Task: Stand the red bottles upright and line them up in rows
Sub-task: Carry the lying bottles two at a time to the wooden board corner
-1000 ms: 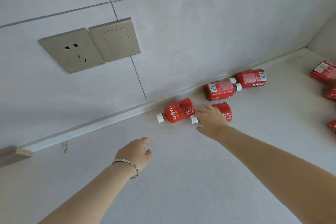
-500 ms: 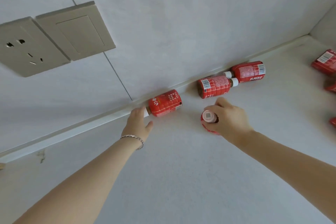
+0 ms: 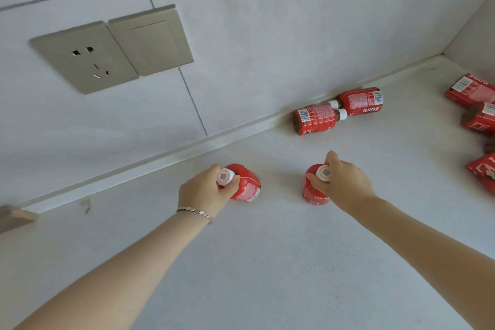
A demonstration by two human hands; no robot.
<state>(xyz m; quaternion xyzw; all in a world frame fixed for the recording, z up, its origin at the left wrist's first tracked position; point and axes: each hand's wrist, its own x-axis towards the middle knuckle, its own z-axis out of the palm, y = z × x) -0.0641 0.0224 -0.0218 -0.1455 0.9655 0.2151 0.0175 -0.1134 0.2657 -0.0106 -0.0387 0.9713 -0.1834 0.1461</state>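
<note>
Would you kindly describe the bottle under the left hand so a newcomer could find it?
Start at the beige wall socket, then drop to the white counter. The small red bottle there is upright, gripped at its white cap by the braceleted left hand.

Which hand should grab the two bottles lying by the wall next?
Probably the right hand: the two lying bottles rest at the wall on its side, nearer it than the left hand. Both hands hold upright bottles now.

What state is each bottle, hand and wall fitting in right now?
Left hand: gripping left bottle, upright.
Right hand: gripping right bottle, upright.
Two bottles by the wall: lying down.
Bottles at right edge: lying down.
Socket: nothing plugged in.
</note>
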